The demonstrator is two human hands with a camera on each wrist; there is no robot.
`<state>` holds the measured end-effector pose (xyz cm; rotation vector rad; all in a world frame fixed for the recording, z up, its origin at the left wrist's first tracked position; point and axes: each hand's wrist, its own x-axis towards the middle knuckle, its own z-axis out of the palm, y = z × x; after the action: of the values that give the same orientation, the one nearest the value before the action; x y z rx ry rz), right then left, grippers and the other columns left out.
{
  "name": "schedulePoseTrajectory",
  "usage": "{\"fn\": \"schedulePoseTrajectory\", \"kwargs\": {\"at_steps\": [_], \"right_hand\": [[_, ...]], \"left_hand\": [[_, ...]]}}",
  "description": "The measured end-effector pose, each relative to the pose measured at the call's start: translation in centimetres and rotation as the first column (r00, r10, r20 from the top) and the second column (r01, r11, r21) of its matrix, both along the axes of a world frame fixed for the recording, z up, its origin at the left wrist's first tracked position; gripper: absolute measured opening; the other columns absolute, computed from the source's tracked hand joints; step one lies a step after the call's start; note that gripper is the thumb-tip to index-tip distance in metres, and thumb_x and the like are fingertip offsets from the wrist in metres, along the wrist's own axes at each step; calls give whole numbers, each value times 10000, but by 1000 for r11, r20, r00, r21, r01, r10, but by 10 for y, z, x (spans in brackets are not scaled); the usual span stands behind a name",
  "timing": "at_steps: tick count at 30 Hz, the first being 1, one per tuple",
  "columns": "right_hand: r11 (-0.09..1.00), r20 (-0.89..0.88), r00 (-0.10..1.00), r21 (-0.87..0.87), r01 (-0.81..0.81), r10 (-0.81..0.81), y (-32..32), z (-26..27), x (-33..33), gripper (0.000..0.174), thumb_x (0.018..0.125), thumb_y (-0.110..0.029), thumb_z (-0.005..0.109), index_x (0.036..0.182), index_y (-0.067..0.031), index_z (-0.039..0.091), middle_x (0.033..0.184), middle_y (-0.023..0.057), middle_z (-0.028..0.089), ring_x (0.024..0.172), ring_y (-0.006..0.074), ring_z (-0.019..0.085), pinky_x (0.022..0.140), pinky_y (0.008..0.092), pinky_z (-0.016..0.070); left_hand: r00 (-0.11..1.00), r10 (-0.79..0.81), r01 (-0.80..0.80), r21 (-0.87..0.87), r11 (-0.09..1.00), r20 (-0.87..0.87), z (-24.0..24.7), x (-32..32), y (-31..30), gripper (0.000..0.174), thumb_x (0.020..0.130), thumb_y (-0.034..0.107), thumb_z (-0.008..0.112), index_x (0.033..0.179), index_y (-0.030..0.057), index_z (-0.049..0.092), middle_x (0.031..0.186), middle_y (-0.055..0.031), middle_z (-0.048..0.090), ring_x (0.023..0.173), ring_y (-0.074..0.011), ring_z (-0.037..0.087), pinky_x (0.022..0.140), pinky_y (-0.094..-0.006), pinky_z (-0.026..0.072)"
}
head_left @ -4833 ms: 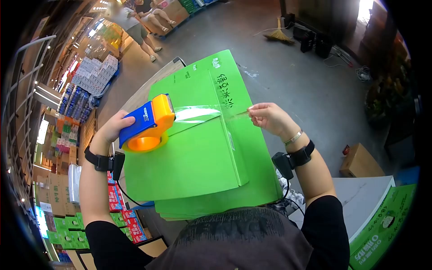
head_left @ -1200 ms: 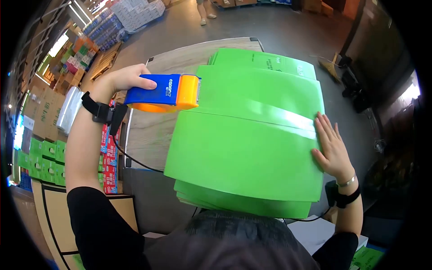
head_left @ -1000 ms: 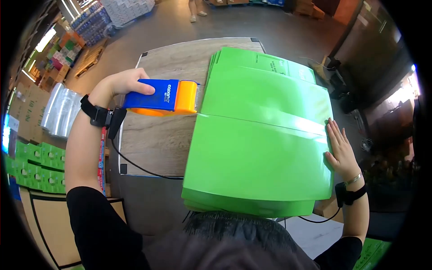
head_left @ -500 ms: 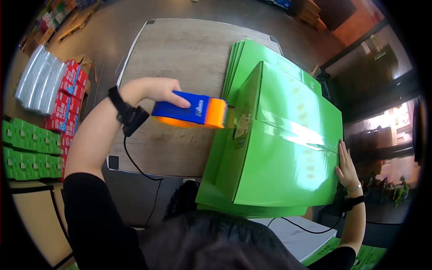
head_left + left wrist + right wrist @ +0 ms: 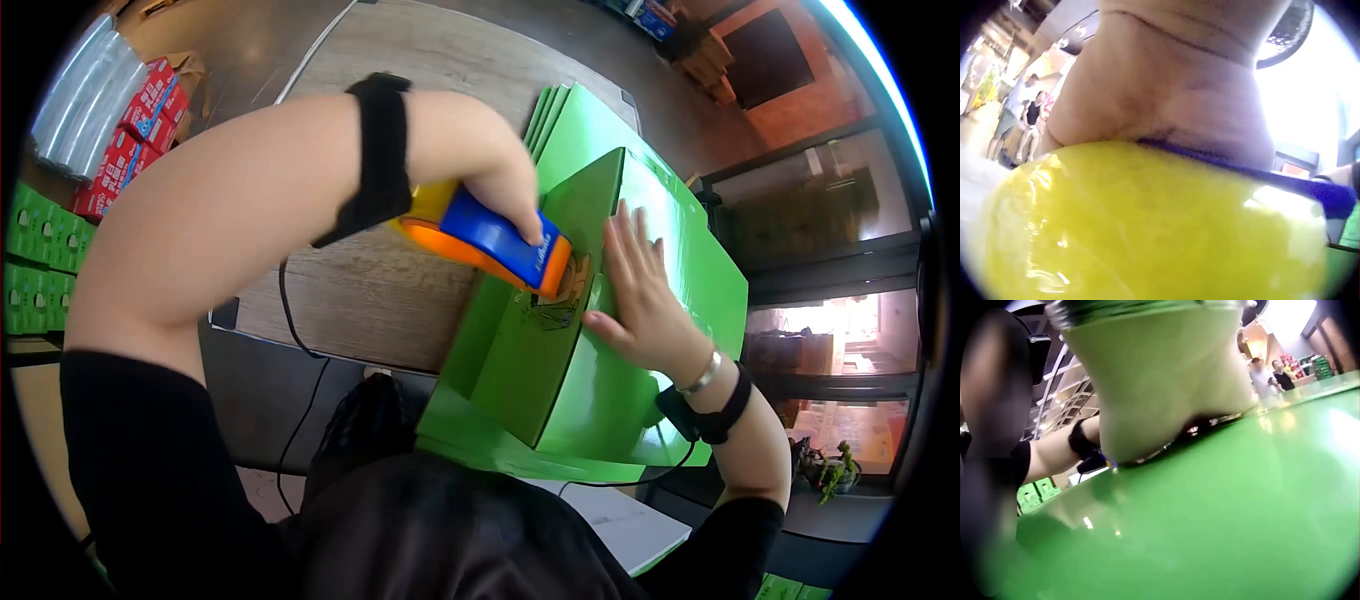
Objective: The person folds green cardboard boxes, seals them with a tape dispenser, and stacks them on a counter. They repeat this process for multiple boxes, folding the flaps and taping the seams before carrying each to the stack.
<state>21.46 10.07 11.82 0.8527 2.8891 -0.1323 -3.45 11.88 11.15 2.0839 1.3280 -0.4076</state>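
Note:
My left hand [image 5: 500, 165] grips a blue and orange tape dispenser [image 5: 500, 240], its front end against the side of a green cardboard box [image 5: 690, 275]. In the left wrist view, the yellow tape roll [image 5: 1166, 225] fills the lower part below the hand [image 5: 1160, 106]. My right hand [image 5: 650, 315] rests on the top of the box with fingers extended, close to the edge above the dispenser. The right wrist view shows this hand [image 5: 1160, 387] on the shiny green surface, its fingertips hidden.
Under the box lies a stack of flat green cardboard [image 5: 455, 425] on a wood-grain table [image 5: 360, 300]. A black cable [image 5: 286, 300] hangs from the left wrist. Red cartons [image 5: 125, 150] and plastic-wrapped rolls [image 5: 82, 90] stand at the left. A white surface [image 5: 620, 520] lies below the box.
The left hand has drawn the dispenser rightward, off the box's top, then down onto its side. From the far edge, the right hand has moved leftward across the top. The box now shows its side.

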Motion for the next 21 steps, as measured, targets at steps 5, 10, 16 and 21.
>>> {"fn": "schedulePoseTrajectory", "kwargs": {"at_steps": [5, 10, 16, 21], "right_hand": [[1000, 20, 1000, 14, -21, 20, -1, -15, 0, 897, 799, -633, 359, 1362, 25, 121, 1412, 270, 62, 1303, 441, 64, 982, 616, 113], [1000, -2, 1000, 12, -12, 12, 2, -13, -4, 870, 804, -636, 337, 1357, 13, 166, 1414, 264, 65, 1309, 429, 56, 995, 601, 98], [995, -19, 999, -98, 28, -30, 8, -4, 0, 732, 825, -551, 412, 1366, -94, 226, 1446, 157, 76, 1331, 356, 4, 1040, 550, 38], [959, 187, 942, 0, -284, 279, -11, 16, 2, 489, 874, -394, 453, 1311, -198, 356, 1438, 44, 195, 1337, 301, 78, 1054, 539, 59]], "left_hand": [[651, -299, 448, 35, 893, -697, -77, 65, -7, 338, 775, 349, 535, 988, 111, 647, 960, -142, 628, 847, -266, 617, 736, -363, 482], [981, 108, 4, 572, 820, -162, -24, -53, -51, 424, 701, 480, 596, 600, 70, 635, 595, -98, 601, 581, -266, 604, 530, -360, 475], [931, 364, -227, 774, 592, -5, -127, -100, -102, 467, 694, 495, 613, 705, 28, 619, 671, -121, 604, 669, -270, 591, 609, -359, 467], [892, 453, -323, 708, 628, 5, -150, -74, -118, 511, 686, 409, 669, 907, -36, 552, 937, -210, 561, 903, -307, 524, 838, -389, 394]]}}
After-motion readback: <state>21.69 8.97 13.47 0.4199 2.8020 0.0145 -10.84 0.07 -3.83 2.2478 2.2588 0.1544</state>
